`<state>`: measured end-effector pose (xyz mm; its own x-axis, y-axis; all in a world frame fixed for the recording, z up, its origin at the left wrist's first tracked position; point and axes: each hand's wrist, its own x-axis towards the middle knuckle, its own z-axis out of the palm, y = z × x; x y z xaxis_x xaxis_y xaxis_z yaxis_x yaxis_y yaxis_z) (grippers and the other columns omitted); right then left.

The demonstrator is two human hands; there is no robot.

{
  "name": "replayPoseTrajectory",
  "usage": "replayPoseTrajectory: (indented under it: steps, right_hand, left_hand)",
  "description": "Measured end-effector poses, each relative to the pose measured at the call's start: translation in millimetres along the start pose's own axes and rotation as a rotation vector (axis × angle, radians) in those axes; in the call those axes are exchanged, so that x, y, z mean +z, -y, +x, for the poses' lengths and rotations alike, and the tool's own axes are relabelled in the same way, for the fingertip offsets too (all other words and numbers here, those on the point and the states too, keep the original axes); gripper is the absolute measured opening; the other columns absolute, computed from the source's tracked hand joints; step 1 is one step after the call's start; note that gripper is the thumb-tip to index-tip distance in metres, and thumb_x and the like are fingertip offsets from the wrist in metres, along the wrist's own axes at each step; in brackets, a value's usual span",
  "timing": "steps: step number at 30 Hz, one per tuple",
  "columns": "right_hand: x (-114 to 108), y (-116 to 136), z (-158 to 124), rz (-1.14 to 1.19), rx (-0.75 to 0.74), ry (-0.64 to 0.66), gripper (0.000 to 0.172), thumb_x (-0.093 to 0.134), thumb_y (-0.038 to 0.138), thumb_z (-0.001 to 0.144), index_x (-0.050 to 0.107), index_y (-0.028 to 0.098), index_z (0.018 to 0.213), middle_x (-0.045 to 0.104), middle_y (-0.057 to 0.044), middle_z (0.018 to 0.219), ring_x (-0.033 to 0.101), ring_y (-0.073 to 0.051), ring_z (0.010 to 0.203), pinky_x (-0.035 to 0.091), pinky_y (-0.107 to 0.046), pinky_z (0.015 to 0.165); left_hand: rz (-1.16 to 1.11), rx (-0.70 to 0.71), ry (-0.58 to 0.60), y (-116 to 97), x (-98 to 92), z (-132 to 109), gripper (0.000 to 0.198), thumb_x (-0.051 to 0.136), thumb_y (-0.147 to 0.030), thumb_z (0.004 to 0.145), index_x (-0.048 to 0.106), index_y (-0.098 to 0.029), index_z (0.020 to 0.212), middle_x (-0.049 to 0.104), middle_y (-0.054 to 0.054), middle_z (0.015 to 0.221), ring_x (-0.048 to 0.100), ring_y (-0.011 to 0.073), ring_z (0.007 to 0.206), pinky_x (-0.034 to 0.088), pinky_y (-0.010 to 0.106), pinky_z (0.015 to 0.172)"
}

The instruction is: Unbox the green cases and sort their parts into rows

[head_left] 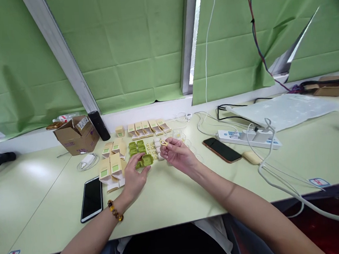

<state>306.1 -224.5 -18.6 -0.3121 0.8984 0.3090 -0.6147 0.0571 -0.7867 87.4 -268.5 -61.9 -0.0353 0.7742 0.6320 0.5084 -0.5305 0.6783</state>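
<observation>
My left hand [136,175] grips a small green plastic case [147,159] with rounded corners between thumb and fingers, at the front of a group of similar green cases [133,144]. In my right hand [179,154], thumb and fingertips pinch a small yellow loop-shaped piece [164,143], held just to the right of the green case. Small yellow pieces [150,146] lie in rows between my hands. Pale cylindrical pieces [158,140] stand beside them, partly covered by my right hand. Clear round cups [178,134] are behind that hand.
Open cream cartons [111,169] stand left of my left hand, with more cartons [146,128] at the back. A phone [92,199] lies front left, another phone [222,150] to the right. A power strip [249,138] with loose white cables, a cardboard box [78,135] and black cylinder [99,125] also stand around.
</observation>
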Motion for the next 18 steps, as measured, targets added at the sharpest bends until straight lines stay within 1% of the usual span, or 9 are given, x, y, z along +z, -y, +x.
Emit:
replayPoseTrajectory:
  steps: [2, 4, 6, 8, 10, 11, 13, 15, 18]
  right_hand:
    - [-1, -1, 1, -0.048, -0.012, -0.012, 0.039, 0.094, 0.046, 0.069, 0.066, 0.026, 0.086, 0.067, 0.001, 0.073, 0.061, -0.018, 0.069, 0.047, -0.033, 0.063]
    - [-4, -3, 4, -0.16, -0.047, -0.047, 0.037, 0.093, 0.047, 0.07, 0.067, 0.025, 0.085, 0.068, 0.001, 0.073, 0.061, -0.017, 0.067, 0.047, -0.033, 0.064]
    - [-8, -5, 7, -0.352, -0.119, -0.089, 0.032, 0.09, 0.045, 0.075, 0.068, 0.024, 0.086, 0.069, 0.0, 0.076, 0.061, -0.018, 0.068, 0.048, -0.034, 0.067]
    - [-12, -8, 9, -0.645, -0.227, -0.101, 0.02, 0.083, 0.039, 0.082, 0.07, 0.024, 0.085, 0.071, -0.001, 0.08, 0.063, -0.019, 0.073, 0.049, -0.035, 0.071]
    - [-15, -12, 8, -1.027, -0.347, -0.045, 0.006, 0.072, 0.027, 0.09, 0.07, 0.023, 0.086, 0.074, -0.004, 0.085, 0.064, -0.022, 0.081, 0.047, -0.037, 0.076]
    - [-15, -14, 6, -1.224, -0.402, 0.003, 0.008, 0.067, 0.021, 0.092, 0.071, 0.023, 0.086, 0.075, -0.005, 0.086, 0.063, -0.023, 0.085, 0.046, -0.038, 0.079]
    - [-16, -20, 3, -1.557, -0.475, 0.111, 0.017, 0.06, 0.01, 0.094, 0.071, 0.021, 0.087, 0.076, -0.007, 0.087, 0.062, -0.025, 0.089, 0.042, -0.039, 0.081]
    - [-15, -27, 0, -1.768, -0.492, 0.193, 0.02, 0.06, 0.006, 0.093, 0.071, 0.02, 0.086, 0.076, -0.009, 0.087, 0.06, -0.025, 0.091, 0.039, -0.039, 0.081]
    - [-16, -38, -2, -1.925, -0.476, 0.262, 0.019, 0.062, 0.005, 0.091, 0.074, 0.019, 0.088, 0.075, -0.011, 0.092, 0.057, -0.027, 0.097, 0.038, -0.041, 0.085]
  left_hand:
    - [-0.05, -0.033, -0.011, 1, 0.7, 0, 0.045, 0.081, -0.027, 0.086, 0.07, -0.025, 0.129, 0.072, 0.01, 0.131, 0.07, 0.0279, 0.119, 0.057, 0.048, 0.108]
    - [-0.126, -0.058, -0.05, 2, 1.2, 1, 0.045, 0.082, -0.029, 0.087, 0.069, -0.024, 0.13, 0.072, 0.011, 0.131, 0.07, 0.0269, 0.119, 0.056, 0.048, 0.11]
    - [-0.209, -0.075, -0.108, 2, 1.5, 3, 0.046, 0.082, -0.032, 0.087, 0.067, -0.023, 0.13, 0.071, 0.012, 0.132, 0.069, 0.0263, 0.122, 0.056, 0.046, 0.111]
    - [-0.278, -0.086, -0.152, 4, 1.8, 5, 0.049, 0.083, -0.035, 0.088, 0.065, -0.022, 0.131, 0.069, 0.013, 0.134, 0.068, 0.0258, 0.124, 0.055, 0.044, 0.112]
    - [-0.324, -0.101, -0.168, 6, 2.2, 6, 0.052, 0.083, -0.037, 0.088, 0.063, -0.021, 0.133, 0.068, 0.014, 0.135, 0.067, 0.0253, 0.125, 0.056, 0.043, 0.111]
    - [-0.339, -0.111, -0.169, 7, 2.5, 7, 0.053, 0.083, -0.037, 0.088, 0.062, -0.02, 0.133, 0.068, 0.014, 0.135, 0.067, 0.0251, 0.125, 0.055, 0.042, 0.111]
    - [-0.361, -0.133, -0.167, 9, 3.2, 8, 0.054, 0.084, -0.038, 0.087, 0.062, -0.02, 0.133, 0.068, 0.014, 0.134, 0.067, 0.0247, 0.125, 0.055, 0.042, 0.111]
    - [-0.376, -0.147, -0.169, 9, 3.9, 8, 0.054, 0.084, -0.038, 0.086, 0.061, -0.02, 0.133, 0.068, 0.014, 0.134, 0.067, 0.0247, 0.125, 0.055, 0.042, 0.112]
    - [-0.38, -0.148, -0.159, 8, 4.5, 7, 0.054, 0.084, -0.037, 0.086, 0.061, -0.02, 0.133, 0.068, 0.014, 0.135, 0.067, 0.0253, 0.126, 0.055, 0.043, 0.112]
